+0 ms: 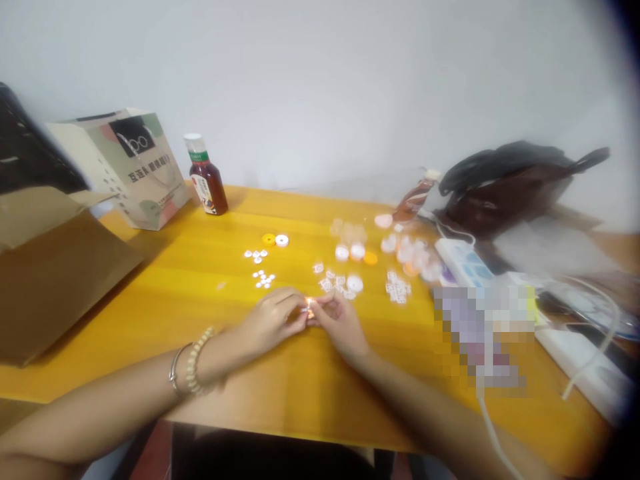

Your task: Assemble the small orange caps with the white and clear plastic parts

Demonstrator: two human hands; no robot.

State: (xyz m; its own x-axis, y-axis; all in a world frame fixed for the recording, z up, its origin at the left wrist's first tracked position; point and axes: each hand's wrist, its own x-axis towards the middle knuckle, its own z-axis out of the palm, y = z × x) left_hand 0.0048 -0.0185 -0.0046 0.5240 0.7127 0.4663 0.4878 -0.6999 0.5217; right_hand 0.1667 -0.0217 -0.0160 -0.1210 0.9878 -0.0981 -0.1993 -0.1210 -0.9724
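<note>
My left hand [275, 320] and my right hand [343, 323] meet above the middle of the table, fingertips closed together. Between them is a small orange-and-white piece [310, 307], too blurred to name more closely. Just beyond my fingers lie flat white cut-out pieces [333, 283] and a white disc [355, 284]. Small white round pieces [263, 279] sit in a cluster past my left hand. Farther back, a yellow ring [269, 240] touches a white ring [282, 241].
A brown cardboard box [65, 280], a paper bag [135, 167] and a bottle of dark red liquid [207, 180] stand at the left. Right of my hands are blurred round pieces [415, 253], a tilted brown bottle [414, 200], power strips [585, 367], cables and a dark bag [500, 193].
</note>
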